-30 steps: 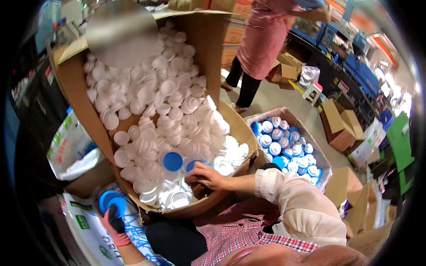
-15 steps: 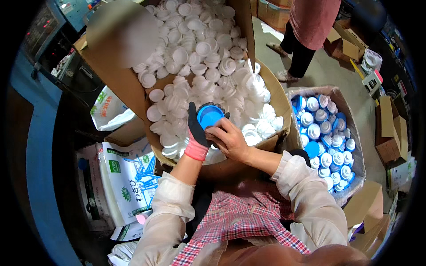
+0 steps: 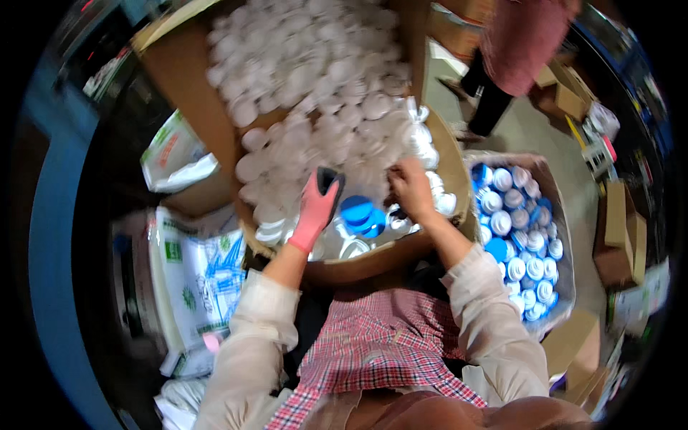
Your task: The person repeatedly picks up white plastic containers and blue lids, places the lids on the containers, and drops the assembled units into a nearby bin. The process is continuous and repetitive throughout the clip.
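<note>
My left hand (image 3: 318, 208), in a pink glove with black fingers, reaches over a cardboard box of white plastic caps (image 3: 308, 143). Its thumb and fingers are apart, and I see nothing held between them. To its right two blue round caps (image 3: 364, 216) lie on the white caps, one partly over the other. My bare right hand (image 3: 411, 188) is low over the pile at the box's right side. Its fingers curl downward and are smeared by motion, so whether they hold anything is hidden. Some dark material shows at its fingertips.
At the right stands a lined box (image 3: 566, 287) of blue-and-white stacked caps. White printed sacks (image 3: 193, 265) lie at the left. A person in a pink top (image 3: 523, 46) stands beyond the boxes, with open cartons (image 3: 620, 236) at the far right.
My hands have parted: the left let go of the blue cap, and the right moved away to the right. Blue caps now lie in the box between them. The view shifted slightly.
</note>
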`<state>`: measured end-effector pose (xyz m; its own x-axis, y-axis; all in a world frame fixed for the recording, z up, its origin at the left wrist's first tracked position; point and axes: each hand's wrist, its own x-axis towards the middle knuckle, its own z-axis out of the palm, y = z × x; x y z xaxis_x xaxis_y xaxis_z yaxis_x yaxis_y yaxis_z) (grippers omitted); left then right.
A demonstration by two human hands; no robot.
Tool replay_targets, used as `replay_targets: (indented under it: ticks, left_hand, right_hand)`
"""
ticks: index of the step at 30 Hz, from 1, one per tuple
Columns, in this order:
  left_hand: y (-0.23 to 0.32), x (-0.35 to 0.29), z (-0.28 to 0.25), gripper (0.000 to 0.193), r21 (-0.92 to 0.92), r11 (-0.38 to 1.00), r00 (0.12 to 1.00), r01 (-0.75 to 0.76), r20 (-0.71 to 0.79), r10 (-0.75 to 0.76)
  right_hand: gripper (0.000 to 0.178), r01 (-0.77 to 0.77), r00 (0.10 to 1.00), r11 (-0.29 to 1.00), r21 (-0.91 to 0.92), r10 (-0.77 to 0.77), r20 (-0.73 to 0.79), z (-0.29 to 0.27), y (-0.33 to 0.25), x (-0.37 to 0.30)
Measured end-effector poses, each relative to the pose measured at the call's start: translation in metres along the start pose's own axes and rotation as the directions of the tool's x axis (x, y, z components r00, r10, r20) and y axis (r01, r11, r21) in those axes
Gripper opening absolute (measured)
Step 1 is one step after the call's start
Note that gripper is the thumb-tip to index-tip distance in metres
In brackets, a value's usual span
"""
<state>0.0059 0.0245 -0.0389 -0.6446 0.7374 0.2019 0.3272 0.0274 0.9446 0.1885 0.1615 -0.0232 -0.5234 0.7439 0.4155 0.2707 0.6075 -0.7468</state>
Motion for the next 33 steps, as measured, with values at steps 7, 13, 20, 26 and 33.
replay_targets:
  ticks: [7, 13, 20, 26, 33]
  left_hand:
    - [-0.022, -0.021, -0.030, 0.051, 0.764, 0.622, 0.979, -0.172, 0.203, 0.022]
    - [-0.067, 0.010, -0.045, 0.058, -0.604, 0.750, 0.962, 0.270, 0.200, -0.185]
    - [-0.007, 0.024, -0.047, 0.056, -0.803, -0.251, 0.782, 0.540, 0.590, -0.202]
    - [-0.001, 0.031, -0.045, 0.070, -0.755, -0.207, 0.775, 0.623, 0.631, 0.030]
    - [0.004, 0.035, -0.047, 0.073, -0.815, -0.247, 0.849, 0.524, 0.523, 0.074]
  right_hand:
    - [0.015, 0.099, 0.961, 0.989, -0.112, -0.066, 0.267, -0.015, -0.008, -0.020]
    - [0.025, 0.075, 0.971, 0.890, -0.450, 0.039, 0.237, -0.015, 0.036, -0.004]
    - [0.044, 0.340, 0.926, 0.804, -0.488, -0.195, 0.323, 0.041, 0.037, -0.007]
    - [0.058, 0.358, 0.921, 0.711, -0.606, -0.161, 0.355, 0.101, 0.060, 0.008]
    - [0.067, 0.252, 0.950, 0.707, -0.660, -0.050, 0.309, 0.093, 0.044, 0.026]
